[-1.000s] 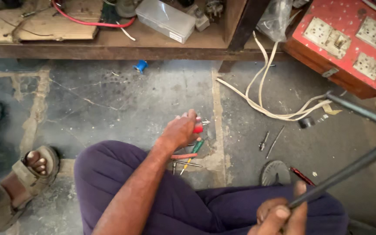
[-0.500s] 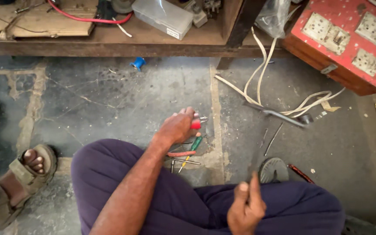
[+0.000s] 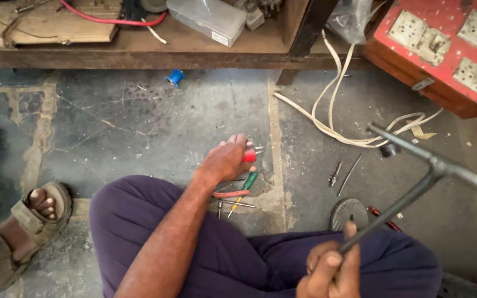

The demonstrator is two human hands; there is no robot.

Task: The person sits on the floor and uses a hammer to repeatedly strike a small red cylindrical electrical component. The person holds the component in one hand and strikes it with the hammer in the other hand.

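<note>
Wrench (image 3: 415, 182): dark T-shaped bar, its long shaft gripped in the closed right hand (image 3: 329, 273) above the lap, crossbar raised over the floor at right. For a sure hold, the fist is best kept low on the shaft. Left hand (image 3: 224, 160) is curled over a red-handled tool (image 3: 249, 157) among small tools (image 3: 237, 193) on the floor; the hand hides most of the red-handled one. A grey disc (image 3: 349, 212) lies beside the knee. Farther off: cream cable (image 3: 338, 118), red switchboard (image 3: 443, 49), cut off at the frame.
</note>
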